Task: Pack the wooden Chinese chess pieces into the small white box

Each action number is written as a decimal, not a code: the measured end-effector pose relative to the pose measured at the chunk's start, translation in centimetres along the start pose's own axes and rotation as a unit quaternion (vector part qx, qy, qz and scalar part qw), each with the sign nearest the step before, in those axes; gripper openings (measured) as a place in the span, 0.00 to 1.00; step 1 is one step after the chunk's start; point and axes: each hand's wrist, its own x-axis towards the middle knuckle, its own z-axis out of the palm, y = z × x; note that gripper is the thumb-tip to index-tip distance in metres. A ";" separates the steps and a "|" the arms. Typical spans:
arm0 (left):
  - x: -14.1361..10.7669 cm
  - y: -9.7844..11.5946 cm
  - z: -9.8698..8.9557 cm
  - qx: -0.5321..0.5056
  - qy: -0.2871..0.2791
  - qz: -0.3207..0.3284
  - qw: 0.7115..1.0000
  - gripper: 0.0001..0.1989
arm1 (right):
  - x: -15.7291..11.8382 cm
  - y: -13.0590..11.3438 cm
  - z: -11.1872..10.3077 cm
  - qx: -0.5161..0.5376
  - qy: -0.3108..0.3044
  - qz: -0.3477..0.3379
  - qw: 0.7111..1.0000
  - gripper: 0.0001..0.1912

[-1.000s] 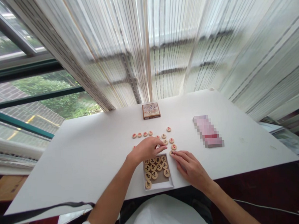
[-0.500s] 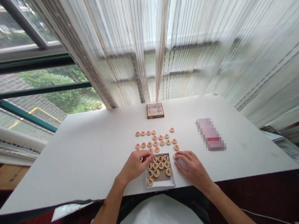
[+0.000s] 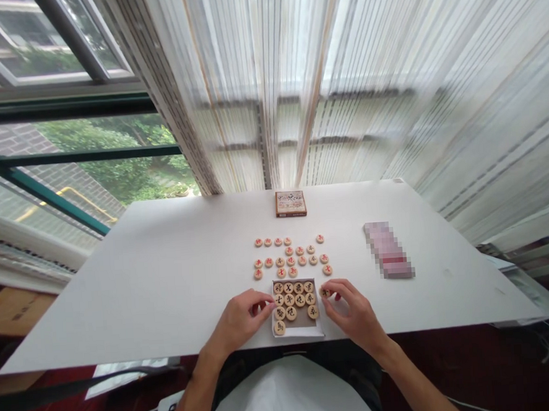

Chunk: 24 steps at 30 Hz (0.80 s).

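A shallow white box tray [image 3: 298,332] holds rows of black-lettered wooden xiangqi pieces [image 3: 289,300], with bare grey-brown bottom at the lower right. My left hand [image 3: 242,319] is at the tray's left wall, thumb and forefinger pinched together at its edge. Just outside the right wall, my right hand [image 3: 352,306] grips a xiangqi piece [image 3: 325,291] between thumb and fingers. Beyond the tray lie loose pieces [image 3: 291,261] in uneven rows, most lettered red and some black.
A small printed box [image 3: 290,204] lies at the back of the white table [image 3: 189,260]. On the right is a pinkish, pixelated flat object [image 3: 389,250]. Striped sheer curtains [image 3: 342,102] hang behind the table, beside an open window.
My left hand has drawn back from the tray's upper left corner, where a black-lettered piece now shows. My right hand has taken hold of the piece beside the tray. The view has shifted slightly.
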 end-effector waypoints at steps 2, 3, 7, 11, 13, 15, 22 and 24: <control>-0.2 0.1 0.2 0.009 -0.012 0.004 1.000 0.11 | 0.4 -0.9 0.6 0.030 0.008 0.001 1.000 0.10; -0.3 0.2 0.2 0.016 -0.014 0.005 1.000 0.11 | 0.6 -1.4 0.9 0.039 0.014 0.000 0.999 0.11; -0.3 0.5 0.3 0.033 -0.013 0.010 0.999 0.11 | 1.7 -2.9 2.3 0.066 0.037 0.013 0.997 0.13; -0.5 0.5 0.4 0.034 -0.011 0.009 0.999 0.11 | 2.1 -3.4 3.5 0.111 0.043 0.045 0.992 0.13; -0.6 0.5 0.4 0.035 -0.011 0.009 0.999 0.12 | 2.0 -3.3 3.9 0.138 0.044 0.064 0.987 0.12; -0.7 0.5 0.3 0.034 -0.009 0.010 0.999 0.12 | 2.0 -3.2 4.1 0.158 0.048 0.081 0.983 0.12; -0.6 2.4 0.1 -0.050 0.016 0.003 0.999 0.15 | 1.8 -3.6 3.2 0.190 0.026 0.100 0.976 0.12; -0.2 3.2 0.5 -0.089 0.026 -0.001 0.996 0.14 | 1.6 -3.9 2.8 0.191 0.006 0.101 0.976 0.13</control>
